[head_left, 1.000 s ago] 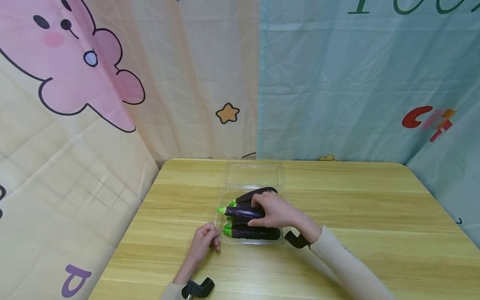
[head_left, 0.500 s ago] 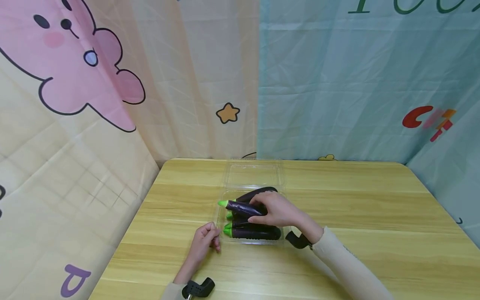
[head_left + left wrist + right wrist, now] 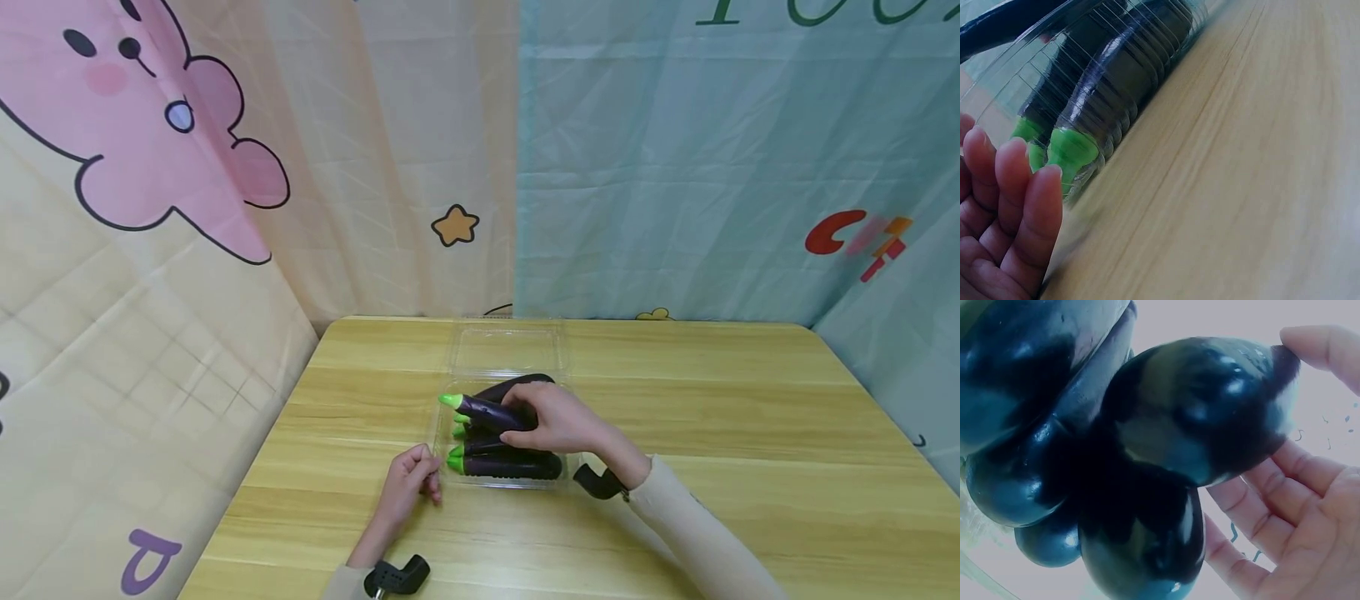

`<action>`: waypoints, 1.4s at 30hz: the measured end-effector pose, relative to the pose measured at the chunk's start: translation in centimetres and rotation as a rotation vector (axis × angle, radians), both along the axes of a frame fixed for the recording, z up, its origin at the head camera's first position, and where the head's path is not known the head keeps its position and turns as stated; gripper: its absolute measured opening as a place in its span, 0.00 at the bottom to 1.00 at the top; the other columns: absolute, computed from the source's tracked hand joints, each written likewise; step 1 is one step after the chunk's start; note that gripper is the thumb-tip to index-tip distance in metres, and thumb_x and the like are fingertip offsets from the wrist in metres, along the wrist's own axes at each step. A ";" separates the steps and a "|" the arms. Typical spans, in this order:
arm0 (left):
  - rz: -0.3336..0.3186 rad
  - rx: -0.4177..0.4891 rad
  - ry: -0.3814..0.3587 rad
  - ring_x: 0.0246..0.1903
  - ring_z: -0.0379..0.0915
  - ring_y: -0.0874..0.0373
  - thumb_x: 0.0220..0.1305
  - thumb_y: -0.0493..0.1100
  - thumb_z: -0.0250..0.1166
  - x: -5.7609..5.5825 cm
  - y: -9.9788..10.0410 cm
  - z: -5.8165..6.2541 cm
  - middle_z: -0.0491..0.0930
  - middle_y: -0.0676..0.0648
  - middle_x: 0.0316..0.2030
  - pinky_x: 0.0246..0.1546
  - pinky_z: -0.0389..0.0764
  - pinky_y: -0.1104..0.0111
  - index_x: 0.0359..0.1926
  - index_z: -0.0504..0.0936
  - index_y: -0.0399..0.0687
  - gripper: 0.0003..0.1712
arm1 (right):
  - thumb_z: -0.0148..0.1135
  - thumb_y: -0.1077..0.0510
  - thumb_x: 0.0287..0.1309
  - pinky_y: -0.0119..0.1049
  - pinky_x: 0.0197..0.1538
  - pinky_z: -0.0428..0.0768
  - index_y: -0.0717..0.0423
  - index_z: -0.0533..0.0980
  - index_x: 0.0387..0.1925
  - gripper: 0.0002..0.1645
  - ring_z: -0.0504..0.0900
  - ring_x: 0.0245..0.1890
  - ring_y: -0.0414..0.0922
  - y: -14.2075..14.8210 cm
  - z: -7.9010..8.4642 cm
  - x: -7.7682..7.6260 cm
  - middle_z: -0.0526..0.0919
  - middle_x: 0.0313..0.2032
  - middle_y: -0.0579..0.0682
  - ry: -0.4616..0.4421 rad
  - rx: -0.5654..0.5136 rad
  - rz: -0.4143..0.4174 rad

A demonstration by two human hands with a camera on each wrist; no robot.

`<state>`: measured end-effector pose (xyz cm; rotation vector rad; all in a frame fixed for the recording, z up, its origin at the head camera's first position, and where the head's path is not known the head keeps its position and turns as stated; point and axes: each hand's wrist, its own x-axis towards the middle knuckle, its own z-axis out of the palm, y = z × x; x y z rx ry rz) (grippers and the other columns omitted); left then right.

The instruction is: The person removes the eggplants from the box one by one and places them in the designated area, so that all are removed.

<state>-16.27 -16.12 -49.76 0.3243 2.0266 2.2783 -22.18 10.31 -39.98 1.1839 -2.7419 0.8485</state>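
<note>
Several dark purple eggplants with green stem ends lie side by side in a clear plastic clamshell container [image 3: 501, 484]. My right hand [image 3: 562, 418] grips the top eggplant [image 3: 487, 412] by its thick end, its stem end raised and pointing left. In the right wrist view the thumb and fingers [image 3: 1316, 350] press on either side of that eggplant [image 3: 1204, 406], over other eggplants [image 3: 1141, 550]. At the container's near left edge, my left hand [image 3: 408, 483] has curled fingers, thumb and forefinger at the rim. The left wrist view shows the nearest eggplant [image 3: 1116, 81] through the ribbed wall.
The container's clear lid [image 3: 507, 350] lies folded back behind it, near the far edge of the wooden table [image 3: 690, 400]. Patterned cloth curtains [image 3: 637, 167] hang behind and beside the table.
My right hand has lifted the top eggplant slightly; its stem end has risen and tilted up, uncovering another green stem below. My left hand stays where it was.
</note>
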 end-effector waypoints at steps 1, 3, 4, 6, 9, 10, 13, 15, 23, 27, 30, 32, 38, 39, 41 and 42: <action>0.001 0.000 0.001 0.14 0.69 0.60 0.66 0.31 0.53 0.0 0.0 0.0 0.69 0.50 0.14 0.17 0.78 0.69 0.22 0.57 0.26 0.18 | 0.68 0.42 0.51 0.32 0.33 0.74 0.50 0.76 0.44 0.24 0.75 0.30 0.37 0.0 0.1 0.1 0.78 0.34 0.39 -0.009 -0.013 -0.006; 0.000 0.000 0.003 0.14 0.69 0.60 0.65 0.31 0.52 0.0 0.0 0.0 0.69 0.50 0.14 0.17 0.78 0.69 0.22 0.57 0.26 0.18 | 0.68 0.42 0.51 0.31 0.32 0.75 0.49 0.75 0.45 0.24 0.75 0.30 0.36 0.1 0.1 0.1 0.78 0.33 0.38 -0.029 -0.040 -0.015; 0.000 -0.001 0.003 0.14 0.69 0.60 0.65 0.31 0.52 0.0 0.0 0.0 0.69 0.50 0.14 0.17 0.78 0.69 0.22 0.57 0.26 0.18 | 0.68 0.42 0.51 0.31 0.31 0.75 0.48 0.74 0.46 0.24 0.75 0.29 0.36 0.1 0.1 0.1 0.78 0.33 0.38 -0.041 -0.055 -0.019; 0.001 -0.002 0.003 0.14 0.69 0.60 0.65 0.31 0.52 0.0 -0.1 0.0 0.69 0.50 0.14 0.17 0.78 0.69 0.22 0.57 0.26 0.18 | 0.67 0.42 0.52 0.31 0.30 0.75 0.47 0.73 0.48 0.24 0.75 0.28 0.35 0.2 0.1 0.1 0.78 0.33 0.37 -0.061 -0.089 -0.025; 0.002 -0.004 -0.001 0.14 0.69 0.60 0.65 0.31 0.53 -0.1 -0.1 -0.1 0.69 0.50 0.14 0.17 0.78 0.69 0.22 0.57 0.26 0.18 | 0.66 0.41 0.54 0.32 0.28 0.76 0.45 0.72 0.50 0.26 0.75 0.27 0.36 0.3 0.1 0.1 0.78 0.33 0.39 -0.079 -0.140 -0.027; 0.003 -0.005 -0.002 0.14 0.69 0.60 0.65 0.31 0.53 -0.1 -0.1 -0.1 0.69 0.50 0.14 0.17 0.78 0.69 0.22 0.57 0.26 0.18 | 0.66 0.40 0.54 0.33 0.28 0.76 0.45 0.71 0.51 0.26 0.75 0.26 0.37 0.4 0.1 0.1 0.78 0.33 0.39 -0.084 -0.156 -0.027; 0.003 -0.006 -0.003 0.14 0.69 0.60 0.66 0.32 0.53 -0.1 -0.1 -0.1 0.69 0.50 0.14 0.17 0.78 0.69 0.22 0.57 0.25 0.19 | 0.65 0.39 0.54 0.33 0.27 0.76 0.43 0.70 0.54 0.28 0.75 0.25 0.38 0.5 0.1 0.1 0.78 0.33 0.40 -0.087 -0.195 -0.025; 0.002 -0.005 -0.003 0.14 0.69 0.60 0.66 0.32 0.53 -0.1 0.0 -0.1 0.69 0.50 0.14 0.17 0.78 0.69 0.22 0.57 0.25 0.19 | 0.65 0.39 0.54 0.34 0.27 0.76 0.42 0.70 0.55 0.29 0.75 0.25 0.38 0.6 0.1 0.1 0.78 0.32 0.41 -0.083 -0.217 -0.024; -0.004 -0.006 0.001 0.14 0.69 0.60 0.66 0.32 0.53 -0.1 -0.1 -0.1 0.69 0.50 0.14 0.18 0.78 0.69 0.22 0.57 0.25 0.19 | 0.67 0.42 0.53 0.33 0.25 0.75 0.43 0.71 0.55 0.29 0.73 0.23 0.37 0.9 0.2 0.1 0.77 0.31 0.40 -0.053 -0.266 -0.038; -0.008 -0.009 0.002 0.14 0.69 0.59 0.66 0.32 0.53 -0.1 -0.1 -0.1 0.69 0.50 0.14 0.18 0.78 0.68 0.22 0.57 0.25 0.19 | 0.68 0.43 0.53 0.33 0.25 0.75 0.44 0.71 0.55 0.29 0.74 0.23 0.37 1.1 0.3 0.1 0.77 0.31 0.40 -0.058 -0.291 -0.048; -0.012 -0.011 0.005 0.14 0.69 0.59 0.67 0.33 0.53 -0.1 -0.1 -0.1 0.69 0.50 0.15 0.18 0.78 0.68 0.22 0.57 0.25 0.20 | 0.68 0.44 0.53 0.33 0.25 0.75 0.44 0.71 0.54 0.28 0.74 0.23 0.38 1.2 0.3 0.2 0.77 0.30 0.40 -0.048 -0.311 -0.058; -0.014 -0.011 0.006 0.14 0.69 0.59 0.67 0.33 0.53 -0.1 -0.1 -0.2 0.69 0.49 0.15 0.18 0.79 0.67 0.22 0.57 0.25 0.20 | 0.69 0.45 0.53 0.33 0.25 0.74 0.45 0.71 0.54 0.28 0.74 0.22 0.38 1.3 0.4 0.2 0.77 0.30 0.41 -0.043 -0.326 -0.064; -0.012 -0.009 0.008 0.14 0.69 0.60 0.67 0.32 0.53 -0.1 -0.1 -0.1 0.69 0.49 0.15 0.18 0.78 0.68 0.22 0.57 0.25 0.19 | 0.70 0.46 0.52 0.38 0.23 0.73 0.45 0.71 0.54 0.28 0.72 0.20 0.38 1.7 0.3 0.2 0.77 0.28 0.41 -0.032 -0.362 -0.098; -0.011 -0.008 0.008 0.14 0.69 0.60 0.66 0.32 0.53 -0.1 -0.1 -0.1 0.69 0.49 0.15 0.18 0.78 0.68 0.22 0.57 0.25 0.19 | 0.70 0.45 0.52 0.38 0.23 0.73 0.44 0.72 0.54 0.28 0.72 0.20 0.38 1.8 0.3 0.1 0.77 0.28 0.41 -0.028 -0.367 -0.108; -0.009 -0.005 0.008 0.14 0.69 0.60 0.66 0.32 0.53 -0.1 -0.1 -0.1 0.69 0.49 0.15 0.17 0.78 0.68 0.22 0.57 0.25 0.19 | 0.70 0.46 0.51 0.38 0.23 0.73 0.45 0.72 0.53 0.28 0.72 0.20 0.38 2.0 0.3 0.1 0.77 0.28 0.41 -0.021 -0.382 -0.127; -0.009 -0.004 0.009 0.14 0.69 0.60 0.66 0.32 0.53 -0.1 -0.1 0.0 0.69 0.49 0.15 0.17 0.78 0.69 0.22 0.57 0.25 0.19 | 0.71 0.46 0.50 0.38 0.23 0.73 0.45 0.72 0.53 0.28 0.72 0.20 0.38 2.1 0.2 0.1 0.78 0.28 0.41 -0.018 -0.389 -0.136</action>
